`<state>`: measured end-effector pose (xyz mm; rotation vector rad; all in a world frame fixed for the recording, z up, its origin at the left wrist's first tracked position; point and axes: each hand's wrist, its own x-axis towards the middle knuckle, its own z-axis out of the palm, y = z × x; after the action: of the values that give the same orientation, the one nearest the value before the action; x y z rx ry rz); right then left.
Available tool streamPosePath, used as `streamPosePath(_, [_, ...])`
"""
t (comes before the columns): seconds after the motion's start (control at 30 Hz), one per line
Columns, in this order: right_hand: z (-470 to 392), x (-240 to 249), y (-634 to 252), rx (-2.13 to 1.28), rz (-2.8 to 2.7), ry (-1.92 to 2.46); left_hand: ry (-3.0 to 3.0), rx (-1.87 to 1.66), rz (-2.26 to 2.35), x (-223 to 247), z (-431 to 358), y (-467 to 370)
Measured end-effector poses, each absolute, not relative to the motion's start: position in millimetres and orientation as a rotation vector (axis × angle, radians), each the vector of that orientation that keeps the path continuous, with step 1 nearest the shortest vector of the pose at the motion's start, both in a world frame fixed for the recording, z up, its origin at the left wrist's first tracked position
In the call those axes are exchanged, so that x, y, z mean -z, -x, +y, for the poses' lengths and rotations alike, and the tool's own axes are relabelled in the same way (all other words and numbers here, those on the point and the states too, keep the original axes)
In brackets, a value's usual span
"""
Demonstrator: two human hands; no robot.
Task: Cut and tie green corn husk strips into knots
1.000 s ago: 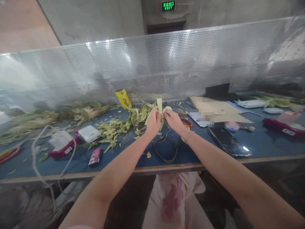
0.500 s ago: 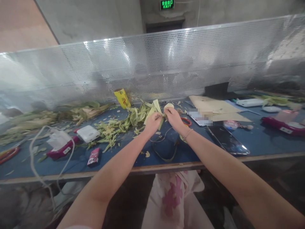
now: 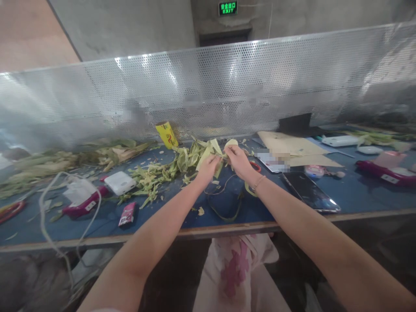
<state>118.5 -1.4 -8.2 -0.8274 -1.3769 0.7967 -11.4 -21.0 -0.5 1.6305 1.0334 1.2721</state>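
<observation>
Over the blue table (image 3: 182, 216), my left hand (image 3: 208, 168) is closed on a pale green leaf strip (image 3: 204, 157) that fans out behind and below its fingers. Close beside it, my right hand (image 3: 236, 159) pinches a pale rounded piece of leaf (image 3: 231, 143). Fine strands seem to run between the two sets of fingertips, too small to tell apart. A heap of curled green leaves (image 3: 183, 160) lies just left of my hands. Red-handled scissors (image 3: 255, 166) lie partly hidden behind my right wrist.
A yellow packet (image 3: 167, 134) stands near the perforated metal screen (image 3: 208, 86). To the left are a white charger box (image 3: 120, 183), a cable and a pink pack (image 3: 127, 214). On the right lie a black phone (image 3: 312, 190), brown paper (image 3: 289, 145) and a purple holder (image 3: 386, 171).
My left hand has shifted very slightly, and my right hand's fingers have moved slightly at the pale piece. Both hands keep their hold.
</observation>
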Motion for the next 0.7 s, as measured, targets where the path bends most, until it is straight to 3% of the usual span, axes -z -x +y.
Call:
streamPosePath(0.2, [-10,2,-119,-0.538,-1.469,0.96,-1.392,-1.265,0.943,-2,-21,10])
streamPosePath(0.43, [-23,-7,-117,-0.462,-1.521,1.076,-1.48,-1.198,0.92,-2,-28,8])
streamPosePath(0.57, [-25,-6,-113,-0.56,-1.552,1.03,-1.335,-1.259,0.97,-4,-26,8])
streamPosePath(0.7, [-21,1,-105,-0.882,-1.446,0.849,-1.312,-1.349,0.933,-4,-20,12])
